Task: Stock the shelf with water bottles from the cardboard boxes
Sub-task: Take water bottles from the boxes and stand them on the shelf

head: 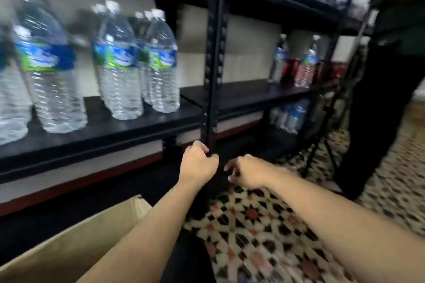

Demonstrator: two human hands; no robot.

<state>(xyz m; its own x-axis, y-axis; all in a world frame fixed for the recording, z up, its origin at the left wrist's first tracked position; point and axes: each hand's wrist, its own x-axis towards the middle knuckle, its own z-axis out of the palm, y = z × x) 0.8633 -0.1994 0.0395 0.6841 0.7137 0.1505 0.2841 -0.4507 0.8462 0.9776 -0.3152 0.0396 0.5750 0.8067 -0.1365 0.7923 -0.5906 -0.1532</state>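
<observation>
**A:** Where are the water bottles?

**B:** A cluster of water bottles (119,62) stands upright on the left part of the shelf (142,128), their blue-and-green labels facing out. Two more bottles (307,64) stand on the far right board, well apart from the cluster.

**A:** And the cardboard box?

**B:** The cardboard box (76,243) is in the near left corner, lower than the shelf. Only a flap and one wall show, and the inside is hidden.

**A:** What about the hands?

**B:** Both reach forward, low, in front of the black upright post (215,53). The left hand (199,161) has its fingers curled right at the post. It is too blurred to tell whether it grips the post or only touches it. The right hand (243,171), just to its right, is loosely curled with the fingers apart and holds nothing.

**A:** Anything else?

**B:** Another person (379,99) in dark clothes stands far right on the patterned floor tiles (253,225).
</observation>
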